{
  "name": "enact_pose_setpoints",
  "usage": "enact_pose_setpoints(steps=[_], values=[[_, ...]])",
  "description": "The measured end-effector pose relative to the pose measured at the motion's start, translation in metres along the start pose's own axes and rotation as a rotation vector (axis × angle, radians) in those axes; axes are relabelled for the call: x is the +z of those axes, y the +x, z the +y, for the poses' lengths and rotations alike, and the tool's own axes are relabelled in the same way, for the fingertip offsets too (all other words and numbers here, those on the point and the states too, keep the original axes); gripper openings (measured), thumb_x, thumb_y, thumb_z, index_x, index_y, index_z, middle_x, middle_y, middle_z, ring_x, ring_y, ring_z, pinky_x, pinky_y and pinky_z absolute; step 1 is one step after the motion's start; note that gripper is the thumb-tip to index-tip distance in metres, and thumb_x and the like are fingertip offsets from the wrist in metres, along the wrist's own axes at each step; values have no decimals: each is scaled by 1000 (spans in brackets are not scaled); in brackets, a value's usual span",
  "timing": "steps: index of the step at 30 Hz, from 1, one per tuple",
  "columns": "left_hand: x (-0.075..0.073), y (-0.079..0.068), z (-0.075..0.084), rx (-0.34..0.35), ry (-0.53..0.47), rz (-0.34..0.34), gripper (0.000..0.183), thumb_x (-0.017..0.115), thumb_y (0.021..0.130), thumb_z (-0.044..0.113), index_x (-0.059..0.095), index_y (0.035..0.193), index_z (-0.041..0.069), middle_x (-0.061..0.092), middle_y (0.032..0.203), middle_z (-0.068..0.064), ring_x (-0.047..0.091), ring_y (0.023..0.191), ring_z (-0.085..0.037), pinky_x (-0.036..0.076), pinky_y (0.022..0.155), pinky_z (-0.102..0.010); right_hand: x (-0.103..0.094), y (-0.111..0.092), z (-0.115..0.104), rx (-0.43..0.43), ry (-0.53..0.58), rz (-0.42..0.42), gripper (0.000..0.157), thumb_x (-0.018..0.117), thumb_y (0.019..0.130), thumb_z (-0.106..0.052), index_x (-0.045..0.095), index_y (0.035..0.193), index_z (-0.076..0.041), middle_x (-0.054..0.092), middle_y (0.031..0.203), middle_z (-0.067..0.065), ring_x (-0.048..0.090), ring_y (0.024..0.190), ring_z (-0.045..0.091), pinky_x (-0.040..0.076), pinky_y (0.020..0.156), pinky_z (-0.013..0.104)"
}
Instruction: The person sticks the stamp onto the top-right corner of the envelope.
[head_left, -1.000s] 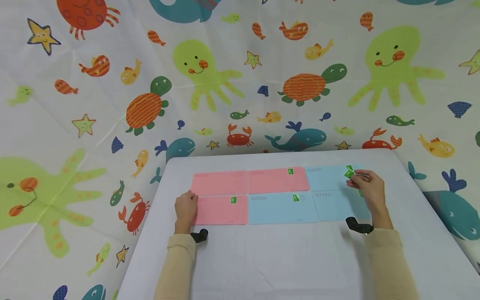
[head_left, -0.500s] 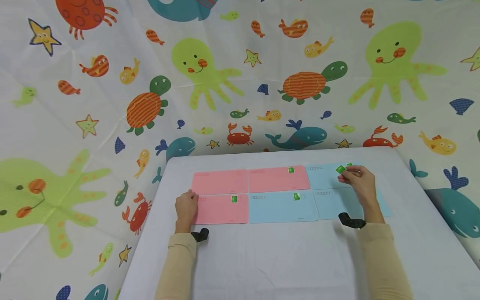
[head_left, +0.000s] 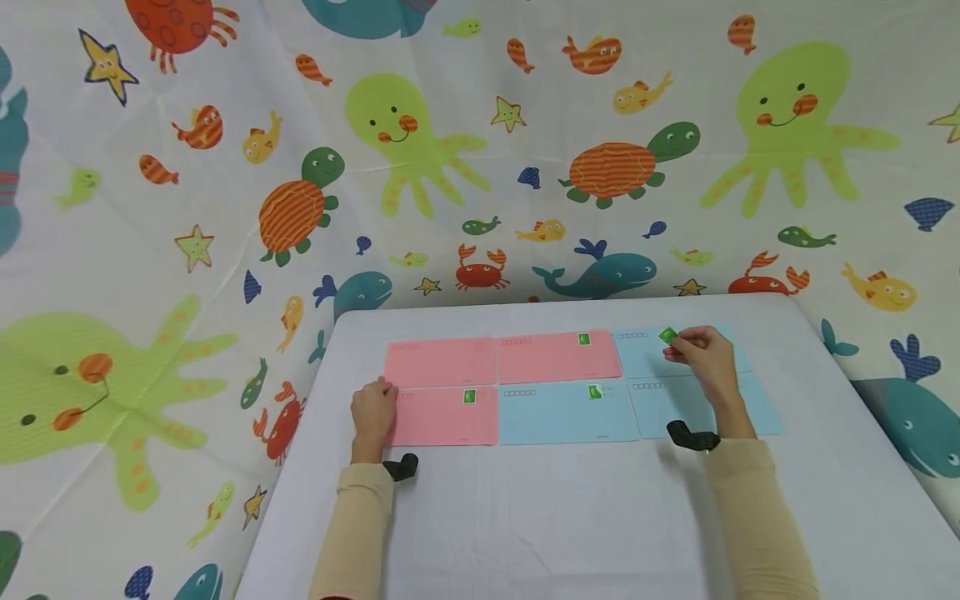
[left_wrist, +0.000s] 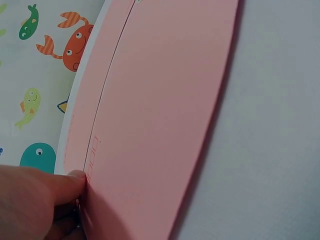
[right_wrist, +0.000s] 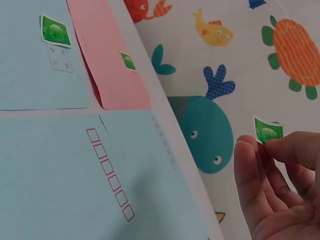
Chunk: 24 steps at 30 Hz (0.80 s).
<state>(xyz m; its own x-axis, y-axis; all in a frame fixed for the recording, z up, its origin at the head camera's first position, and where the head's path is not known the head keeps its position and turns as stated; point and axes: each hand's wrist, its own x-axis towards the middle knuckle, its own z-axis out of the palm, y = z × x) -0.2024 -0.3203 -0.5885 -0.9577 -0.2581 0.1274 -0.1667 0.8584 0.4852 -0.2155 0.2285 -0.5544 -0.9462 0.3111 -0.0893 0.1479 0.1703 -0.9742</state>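
Observation:
My right hand [head_left: 705, 362] pinches a small green stamp [right_wrist: 269, 131] between thumb and fingertips, raised above the upper right blue envelope [head_left: 636, 360]. Below that lies another blue envelope [head_left: 667, 408], partly covered by the same hand. My left hand [head_left: 373, 417] is at the left edge of the lower pink envelope [head_left: 435, 423]; its thumb [left_wrist: 72, 186] lies on the corner and the other fingers curl beside or under the edge. A green stamp [head_left: 469, 397] sits on that pink envelope. The right hand hides the right part of the upper blue envelope.
Two more pink envelopes, upper left [head_left: 441, 362] and upper middle [head_left: 551, 362], and a blue envelope [head_left: 566, 421] in the lower middle complete two rows on the white table [head_left: 555, 517]. The upper middle pink and lower middle blue ones carry stamps. A sea-animal curtain [head_left: 480, 150] hangs behind.
My right hand has moved left with the stamp, across the upper right blue envelope. The left hand has stayed at the pink envelope's edge.

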Motion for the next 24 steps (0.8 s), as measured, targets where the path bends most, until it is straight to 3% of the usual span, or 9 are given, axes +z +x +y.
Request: enact_pose_setpoints(steps=[5,9,13,16,21,24], values=[[-1,1,0,-11,11,-18,25,62,98,12,73,110,-7,72,91,-25,67,84,-39,51,74,-47,11,-2,-8,-41,-23,-23,21,68,96,-23,56,107,-10,68,87,-4,72,70,4,61,72,20],[-1,1,1,-19,7,-27,25,62,98,12,73,110,-7,71,87,-24,64,79,-36,48,71,-45,20,-3,-15,-33,-64,-30,26,65,98,-24,54,115,-7,70,90,-3,71,71,2,58,71,15],[-3,0,2,-29,-8,-37,26,62,98,13,72,113,-7,73,98,-26,67,89,-39,53,78,-48,27,-2,-17,-26,-107,-59,41,62,100,-26,51,131,0,72,102,9,71,72,0,56,73,11],[-3,-1,3,-35,-17,-41,28,61,99,13,71,115,-7,72,107,-28,69,96,-40,55,83,-50,33,-1,-19,-12,-138,-75,45,60,101,-28,52,135,0,71,107,10,71,73,-1,56,75,11],[-3,-1,3,-32,-22,-36,27,61,99,12,71,115,-8,72,103,-28,67,89,-38,53,77,-47,43,-1,-21,5,-122,-86,40,60,101,-25,54,134,-3,70,102,2,72,74,1,59,78,19],[-3,-1,3,-29,-22,-29,27,61,99,12,71,113,-8,72,99,-27,66,86,-36,52,76,-46,48,0,-22,-4,-102,-98,39,60,101,-22,54,133,-2,70,105,8,72,73,2,61,83,28]])
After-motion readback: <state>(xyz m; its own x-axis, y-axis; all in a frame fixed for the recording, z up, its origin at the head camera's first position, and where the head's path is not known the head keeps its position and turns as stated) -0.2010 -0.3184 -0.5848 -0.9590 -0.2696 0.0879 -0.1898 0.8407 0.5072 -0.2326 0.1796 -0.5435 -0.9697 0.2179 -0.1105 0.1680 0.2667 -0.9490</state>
